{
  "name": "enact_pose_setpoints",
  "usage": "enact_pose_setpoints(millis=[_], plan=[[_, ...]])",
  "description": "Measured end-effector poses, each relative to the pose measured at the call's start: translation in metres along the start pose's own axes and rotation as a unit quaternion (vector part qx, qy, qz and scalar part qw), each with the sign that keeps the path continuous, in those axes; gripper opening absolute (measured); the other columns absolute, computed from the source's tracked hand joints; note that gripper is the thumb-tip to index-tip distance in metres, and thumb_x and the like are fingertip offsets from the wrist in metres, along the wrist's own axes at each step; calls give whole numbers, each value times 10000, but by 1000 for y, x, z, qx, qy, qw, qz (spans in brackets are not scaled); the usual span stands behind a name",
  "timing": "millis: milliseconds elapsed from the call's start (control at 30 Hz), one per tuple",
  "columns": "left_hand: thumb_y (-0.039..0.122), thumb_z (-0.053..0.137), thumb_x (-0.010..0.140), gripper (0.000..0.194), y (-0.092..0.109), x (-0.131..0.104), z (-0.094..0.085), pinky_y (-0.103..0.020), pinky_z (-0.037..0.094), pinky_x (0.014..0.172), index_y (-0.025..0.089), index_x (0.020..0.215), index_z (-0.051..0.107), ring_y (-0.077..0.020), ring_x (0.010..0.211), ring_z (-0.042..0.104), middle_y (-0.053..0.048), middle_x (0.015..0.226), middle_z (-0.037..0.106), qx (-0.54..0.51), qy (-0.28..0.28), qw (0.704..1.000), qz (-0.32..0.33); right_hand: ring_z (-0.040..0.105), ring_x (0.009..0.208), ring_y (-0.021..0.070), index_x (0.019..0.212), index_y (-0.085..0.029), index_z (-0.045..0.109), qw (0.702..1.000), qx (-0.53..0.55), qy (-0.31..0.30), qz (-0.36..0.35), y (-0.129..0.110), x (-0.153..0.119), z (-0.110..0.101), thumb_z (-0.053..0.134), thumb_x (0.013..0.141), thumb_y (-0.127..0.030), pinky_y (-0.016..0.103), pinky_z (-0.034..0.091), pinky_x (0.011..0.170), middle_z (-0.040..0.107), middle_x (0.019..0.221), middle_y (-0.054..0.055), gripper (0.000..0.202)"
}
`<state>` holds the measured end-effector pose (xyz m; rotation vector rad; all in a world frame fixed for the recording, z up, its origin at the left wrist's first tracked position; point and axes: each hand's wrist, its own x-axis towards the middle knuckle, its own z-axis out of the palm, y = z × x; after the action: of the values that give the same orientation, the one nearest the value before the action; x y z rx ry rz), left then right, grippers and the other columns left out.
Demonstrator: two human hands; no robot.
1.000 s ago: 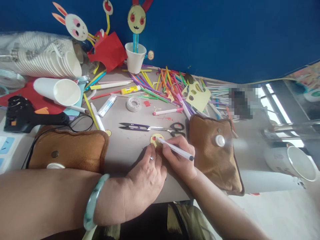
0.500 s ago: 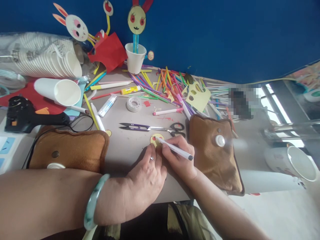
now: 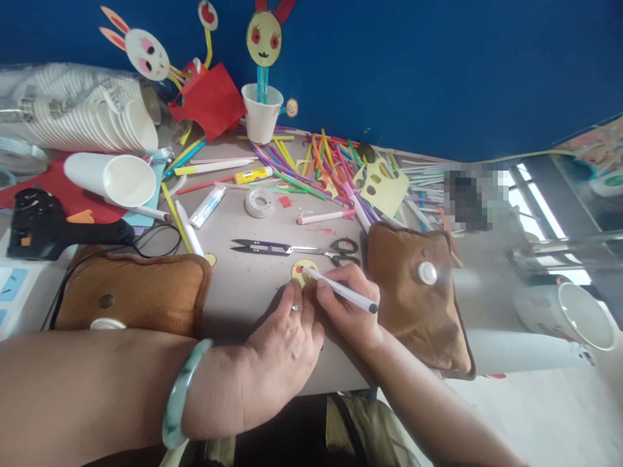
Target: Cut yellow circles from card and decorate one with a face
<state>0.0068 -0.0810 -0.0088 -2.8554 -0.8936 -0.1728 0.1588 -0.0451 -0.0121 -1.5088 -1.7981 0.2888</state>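
Note:
A small yellow paper disc (image 3: pixel 300 272) with red spots lies on the table in front of me. My left hand (image 3: pixel 287 331) rests over its near edge, fingers stretched out and pressing it down, so part of the disc is hidden. Between the thumb and fingers of my right hand (image 3: pixel 348 301) is a white marker (image 3: pixel 350 294), its tip on the disc and its dark end pointing toward me to the right. Just beyond the disc lie scissors (image 3: pixel 341 251) and purple-handled thread snips (image 3: pixel 260 247).
Brown cushioned pouches (image 3: pixel 131 292) flank my hands. A black glue gun (image 3: pixel 63 227) and a white paper cup (image 3: pixel 97 174) are at left. Farther back are a tape roll (image 3: pixel 259 203), a glue stick (image 3: pixel 253 174), coloured pipe cleaners (image 3: pixel 316 162) and a rabbit-faced figure (image 3: pixel 263 39) in a cup.
The view has shifted very slightly. The marker stays on the disc, and both hands keep nearly the same position.

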Motion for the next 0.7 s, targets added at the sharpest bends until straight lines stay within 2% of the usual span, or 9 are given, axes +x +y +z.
enact_pose_setpoints(millis=[267, 467, 700], plan=[[445, 608, 800, 441, -1, -1, 0, -585, 258, 1066, 59, 1002, 681, -457, 1217, 536, -273, 1267, 615, 4, 6, 1000, -1, 547, 431, 82, 699, -221, 539, 1000, -3, 0, -9, -1, 1, 0, 624, 761, -176, 185, 437, 429, 624, 550, -62, 114], [456, 598, 811, 437, -2, 2, 1, -580, 258, 1066, 66, 989, 683, -450, 1224, 533, -278, 1279, 607, 13, -10, 1000, 1, 555, 454, 89, 710, -216, 546, 1000, -11, 4, 9, 3, -2, 1, 642, 773, -181, 194, 444, 450, 622, 568, -57, 120], [466, 588, 827, 425, -2, 1, -3, -541, 291, 1049, 92, 1008, 676, -404, 1241, 533, -269, 1299, 599, 21, -31, 999, -8, 562, 471, 109, 746, -220, 548, 996, -15, 85, 4, 10, -2, -4, 629, 780, -184, 221, 456, 463, 626, 597, -45, 95]])
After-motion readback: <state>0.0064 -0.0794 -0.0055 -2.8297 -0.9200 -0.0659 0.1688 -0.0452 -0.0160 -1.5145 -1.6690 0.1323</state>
